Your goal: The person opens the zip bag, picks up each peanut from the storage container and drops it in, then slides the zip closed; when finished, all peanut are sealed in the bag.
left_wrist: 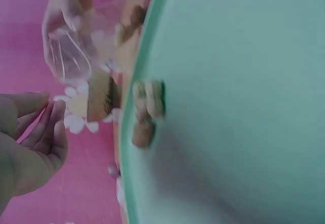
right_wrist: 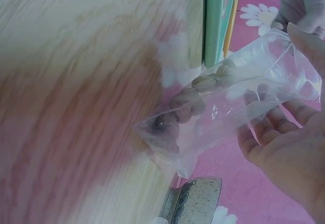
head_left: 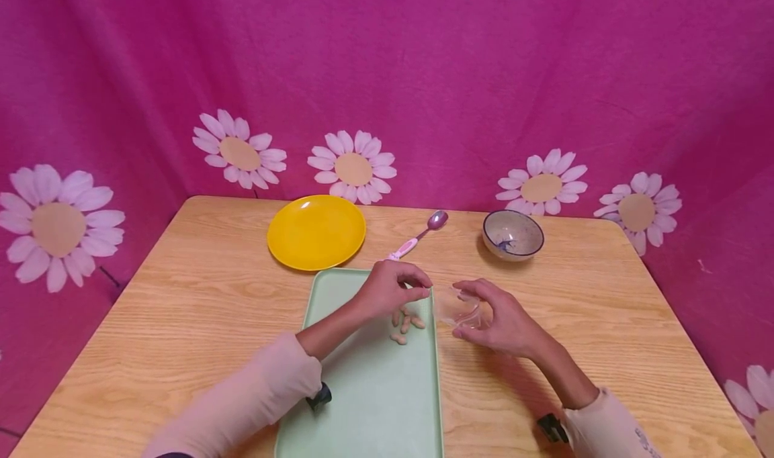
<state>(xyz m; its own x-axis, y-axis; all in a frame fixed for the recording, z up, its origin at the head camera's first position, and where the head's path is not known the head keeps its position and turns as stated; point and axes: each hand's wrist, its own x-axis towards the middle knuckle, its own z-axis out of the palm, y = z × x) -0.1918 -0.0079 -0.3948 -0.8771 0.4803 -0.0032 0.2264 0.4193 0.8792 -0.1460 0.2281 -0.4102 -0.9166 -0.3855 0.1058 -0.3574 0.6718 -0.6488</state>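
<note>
My right hand (head_left: pixel 498 320) holds a clear plastic bag (right_wrist: pixel 228 102) by its mouth, thumb and fingers spread round it, just right of the tray. Several peanuts (right_wrist: pixel 185 102) lie inside the bag. Beside the mouth is my left hand (head_left: pixel 393 287), over the tray's right edge; its thumb and fingertips are drawn together, and in the left wrist view nothing shows between them. Below that hand, several unshelled peanuts (head_left: pixel 405 322) sit close together on the green tray (head_left: pixel 387 397) near its right edge.
Behind the tray's left side stands a yellow plate (head_left: pixel 317 232). A spoon with a pink and white handle (head_left: pixel 405 248) lies behind the tray, and a speckled bowl (head_left: pixel 512 236) stands at the back right. A magenta flowered cloth (head_left: pixel 423 75) hangs behind the table.
</note>
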